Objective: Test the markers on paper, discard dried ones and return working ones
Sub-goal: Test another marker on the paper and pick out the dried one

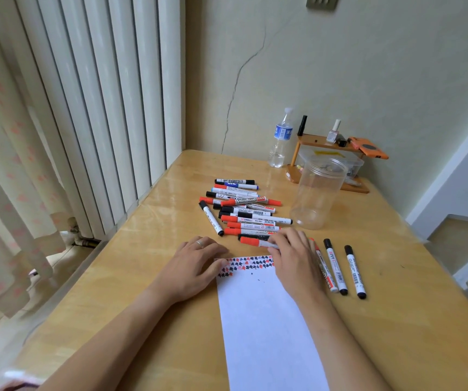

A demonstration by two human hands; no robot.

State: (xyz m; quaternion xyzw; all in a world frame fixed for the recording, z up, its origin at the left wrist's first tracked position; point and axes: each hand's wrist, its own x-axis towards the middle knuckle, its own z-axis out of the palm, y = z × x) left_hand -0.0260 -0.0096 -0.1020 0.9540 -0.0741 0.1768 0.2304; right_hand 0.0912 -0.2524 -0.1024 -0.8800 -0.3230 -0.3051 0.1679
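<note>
Two hands on the wooden table [148, 277]. Right hand [295, 255]: fingers curled over a red-capped marker [255, 242] at the near edge of the marker pile [241, 207]; grip looks begun, not certain. Left hand [196, 263]: fingers flat, pressing the left edge of the paper [264, 320]. Paper: white, red and black test marks along its far edge. Three markers [340, 269] lie apart on the right, just beside the right hand. Clear jar [317, 193], far right, open, nothing visible inside. Risk: sorted and untested markers lie close; a nudge could mix them.
</note>
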